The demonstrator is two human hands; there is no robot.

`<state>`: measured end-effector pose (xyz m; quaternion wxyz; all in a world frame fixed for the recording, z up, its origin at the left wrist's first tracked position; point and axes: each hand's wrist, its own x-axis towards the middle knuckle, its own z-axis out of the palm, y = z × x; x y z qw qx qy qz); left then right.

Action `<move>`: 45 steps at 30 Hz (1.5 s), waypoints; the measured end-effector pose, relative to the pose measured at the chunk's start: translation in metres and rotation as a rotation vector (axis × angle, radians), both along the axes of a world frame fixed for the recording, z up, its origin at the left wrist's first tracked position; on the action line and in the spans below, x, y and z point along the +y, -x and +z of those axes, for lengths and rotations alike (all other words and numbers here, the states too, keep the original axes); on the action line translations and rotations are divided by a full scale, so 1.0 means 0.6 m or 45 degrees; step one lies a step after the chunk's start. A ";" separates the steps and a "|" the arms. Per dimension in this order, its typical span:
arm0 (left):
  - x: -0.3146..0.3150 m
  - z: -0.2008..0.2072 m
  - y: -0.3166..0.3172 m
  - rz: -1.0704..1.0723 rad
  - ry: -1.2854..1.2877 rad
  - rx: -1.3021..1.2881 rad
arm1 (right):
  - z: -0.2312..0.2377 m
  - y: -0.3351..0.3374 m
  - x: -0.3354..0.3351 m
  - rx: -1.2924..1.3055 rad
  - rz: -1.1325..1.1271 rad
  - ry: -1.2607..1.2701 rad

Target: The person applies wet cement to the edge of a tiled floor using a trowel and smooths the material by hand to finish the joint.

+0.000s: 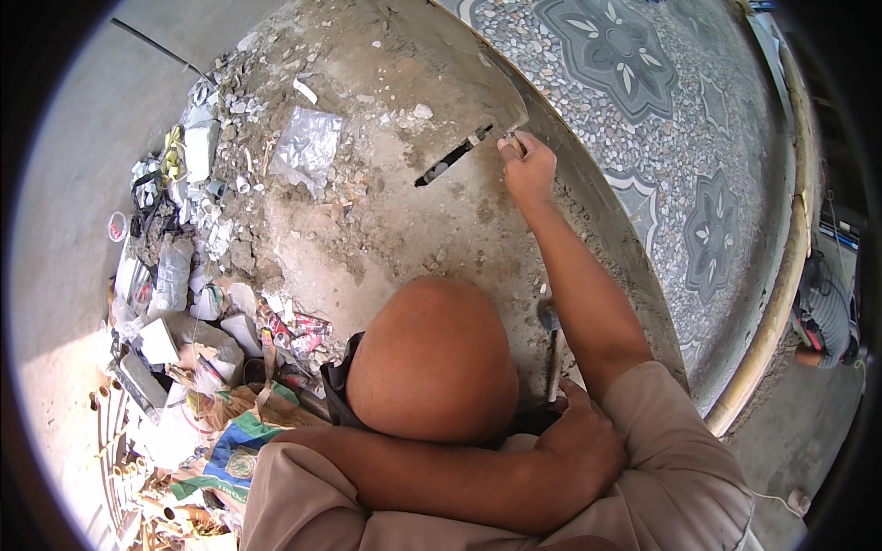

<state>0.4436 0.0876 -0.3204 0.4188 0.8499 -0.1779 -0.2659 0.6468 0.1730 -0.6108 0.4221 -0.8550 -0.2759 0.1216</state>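
My right arm reaches forward to the edge of the patterned pebble-and-flower tile ledge (620, 55). My right hand (530, 170) is closed, pinching a small pale piece (516, 144) whose kind I cannot make out, just beside the ledge's low side. Across my bent knee (432, 358) lies my left forearm. Its hand (585, 432) is curled at the lower end of a hammer (554, 354), whose grey head points forward over the ground; the fingertips are partly hidden. Left of my right hand, a dark narrow slot (452, 158) opens in the dusty concrete (386, 239).
Rubble and rubbish are heaped at the left, with a clear plastic bag (308, 147), a plastic bottle (173, 274) and a printed sack (241, 452). A bamboo pole (772, 321) runs along the ledge's right side. Beyond it crouches another person (822, 308).
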 end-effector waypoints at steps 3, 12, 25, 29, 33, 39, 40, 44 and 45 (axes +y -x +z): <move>-0.004 0.000 0.003 0.012 -0.043 -0.085 | -0.003 -0.013 -0.029 0.239 -0.067 0.069; -0.010 0.012 0.016 0.114 -0.063 -0.275 | 0.003 -0.010 -0.134 0.506 -0.138 -0.087; -0.045 0.011 0.026 0.157 -0.130 -0.426 | -0.001 0.002 -0.324 0.245 -0.196 -0.040; -0.051 0.013 0.019 0.089 -0.097 -0.356 | 0.035 0.013 -0.382 0.198 -0.184 0.154; -0.046 0.025 -0.001 -0.097 -0.084 -0.349 | 0.063 0.047 -0.432 -0.246 -0.123 0.256; -0.068 0.035 -0.021 -0.332 -0.131 -0.285 | 0.102 0.012 -0.493 -0.003 -0.277 0.614; -0.073 0.034 -0.023 -0.334 -0.135 -0.320 | 0.109 0.009 -0.514 -0.002 -0.309 0.601; -0.101 0.036 -0.029 -0.355 -0.114 -0.317 | 0.146 0.005 -0.604 0.031 -0.367 0.635; -0.106 0.033 -0.027 -0.366 -0.119 -0.316 | 0.150 0.008 -0.620 0.035 -0.377 0.630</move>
